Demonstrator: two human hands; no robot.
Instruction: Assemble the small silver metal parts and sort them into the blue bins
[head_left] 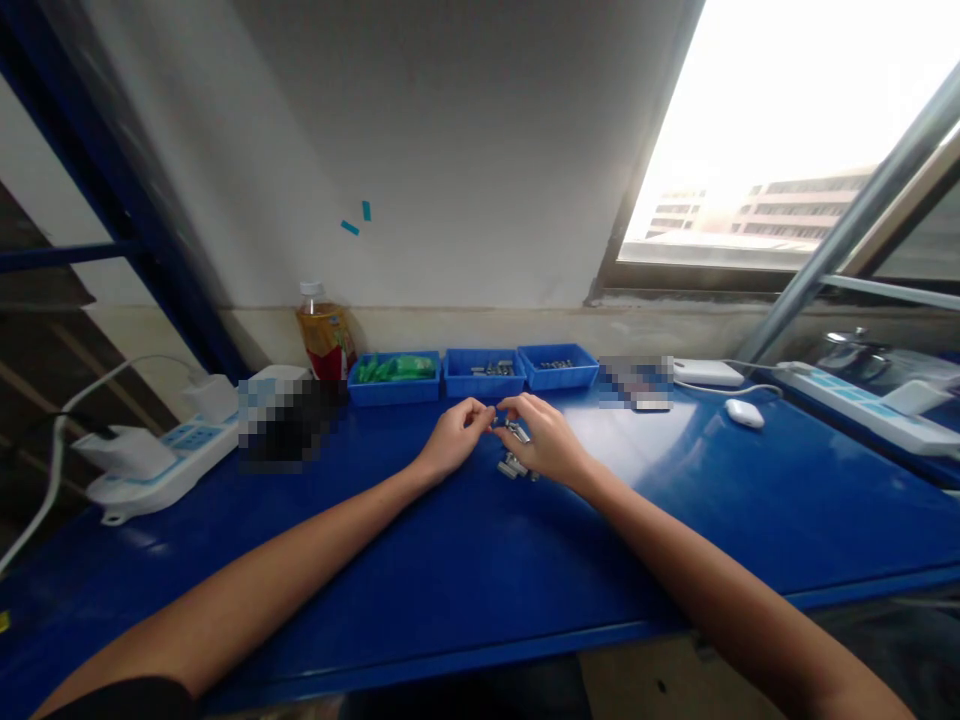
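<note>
Metal piece (517, 431), small and silvery, sat at the meeting point of both hands, above the middle of the blue table (465, 600), and everything else spread out from it. The table filled the lower view. At its far edge, against the wall, stood three blue bins in a row: one with green parts (394, 397), a middle one (484, 388) and a right one (559, 380), both with grey metal bits. A bottle (325, 340) stood left of them, and a white power strip (161, 470) lay further left.

The left hand (450, 440) came in from the left and the right hand (551, 448) from the right, fingertips almost touching just in front of the middle bin. The right thumb and forefinger were clamped on the metal piece, which lay roughly crosswise, one end pointing at the left hand. The left fingertips were drawn together at that end; whether they gripped it was too small to tell. A few loose metal pieces (511, 467) lay on the table directly under the right hand, nearer to it than to the left.
</note>
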